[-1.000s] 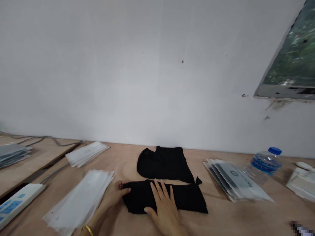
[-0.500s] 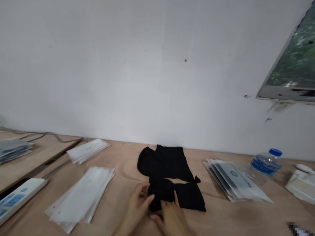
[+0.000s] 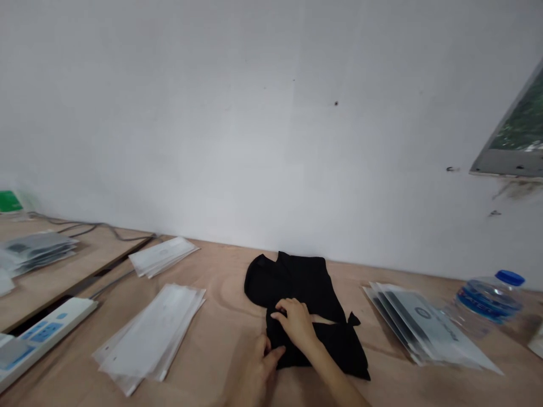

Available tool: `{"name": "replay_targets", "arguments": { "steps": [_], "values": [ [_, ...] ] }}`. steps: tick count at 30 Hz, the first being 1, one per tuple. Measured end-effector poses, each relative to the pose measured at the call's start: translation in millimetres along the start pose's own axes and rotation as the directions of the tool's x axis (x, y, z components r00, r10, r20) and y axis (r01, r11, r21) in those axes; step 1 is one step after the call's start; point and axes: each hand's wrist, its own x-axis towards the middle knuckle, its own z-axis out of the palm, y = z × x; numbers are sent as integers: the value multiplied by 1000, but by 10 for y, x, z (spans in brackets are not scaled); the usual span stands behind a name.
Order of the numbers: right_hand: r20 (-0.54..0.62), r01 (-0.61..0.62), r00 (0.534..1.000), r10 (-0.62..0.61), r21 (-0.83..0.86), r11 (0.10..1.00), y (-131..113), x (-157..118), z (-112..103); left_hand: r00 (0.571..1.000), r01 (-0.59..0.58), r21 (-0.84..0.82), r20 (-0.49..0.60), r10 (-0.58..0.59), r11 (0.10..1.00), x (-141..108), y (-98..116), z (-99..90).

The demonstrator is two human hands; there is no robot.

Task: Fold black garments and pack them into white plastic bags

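Observation:
A black fabric piece (image 3: 339,346) lies flat on the wooden table in front of me, with a small knot-like tab at its upper right corner. My right hand (image 3: 297,323) reaches across it, fingers curled onto its upper left corner. At its lower left edge is my left hand (image 3: 263,364), thumb and fingers closed on the cloth. Part of this piece is hidden under my right hand and forearm. Just behind it, nearer the wall, a second black fabric piece (image 3: 307,282) with a rounded left end is spread out; neither hand grips it.
To the left lie stacks of frosted plastic bags (image 3: 148,333) and a white power strip (image 3: 46,336) beside a gap between tables. On the right are a pile of printed bags (image 3: 419,322) and a water bottle (image 3: 490,297). A white wall (image 3: 254,141) rises behind.
My right hand has moved up from the front edge to the near piece's upper left corner. The left hand has dropped to its lower left edge. The view has shifted left.

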Motion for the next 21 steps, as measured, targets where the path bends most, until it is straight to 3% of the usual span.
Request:
{"name": "replay_targets", "arguments": {
  "steps": [3,7,9,11,13,17,21],
  "values": [
    [-43,-43,998,42,-19,999,66,69,180,988,139,-102,-48,-144,985,-3,7,31],
    [-99,-30,995,27,-29,999,158,-33,173,988,91,-157,-109,-109,983,-80,28,27],
    [-103,9,995,-12,-29,1000,212,-142,112,994,-10,-92,-110,0,996,-118,31,6],
    [-79,54,995,-56,-25,998,278,-265,38,988,-123,67,-81,128,990,-137,33,-19],
    [-66,69,995,-70,-27,997,339,-388,-38,981,-167,247,-59,187,954,-130,43,-40],
    [-129,39,991,-45,-51,998,345,-684,-100,992,-108,385,-15,123,916,-69,109,-75],
    [-133,172,973,-187,-115,978,288,-1083,170,999,-49,299,23,44,953,-62,251,-103]
  ]
}}
